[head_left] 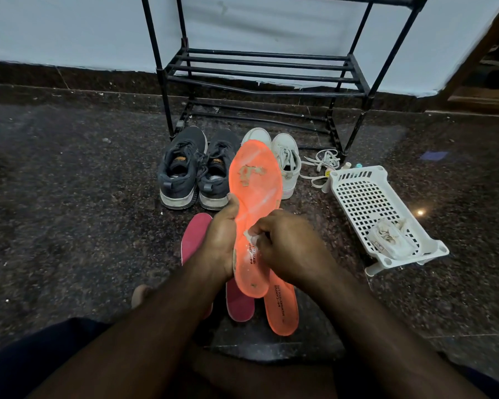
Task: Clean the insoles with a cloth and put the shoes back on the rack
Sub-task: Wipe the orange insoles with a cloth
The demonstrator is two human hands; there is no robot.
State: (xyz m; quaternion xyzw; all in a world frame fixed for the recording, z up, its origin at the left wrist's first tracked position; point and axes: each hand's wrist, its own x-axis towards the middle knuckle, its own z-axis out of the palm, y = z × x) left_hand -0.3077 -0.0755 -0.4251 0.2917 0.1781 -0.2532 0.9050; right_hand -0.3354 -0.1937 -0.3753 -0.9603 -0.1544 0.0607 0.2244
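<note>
My left hand [221, 240] grips an orange insole [255, 194] by its left edge and holds it upright, toe end up, with worn grey patches near the top. My right hand [285, 246] presses a small white cloth [250, 236] against the insole's lower half. A second orange insole [281, 309] lies on the floor below, beside two pink insoles [192, 240] [239, 303]. A pair of dark grey sneakers [195, 171] and a pair of white sneakers [285, 159] stand on the floor in front of the black shoe rack [260, 67].
A white perforated plastic basket [369, 208] lies on the floor at the right, holding a crumpled cloth or packet [392, 240]. Loose white laces [323, 162] and small bottles lie by its far end. My legs are at the frame's bottom. The floor is dark speckled stone.
</note>
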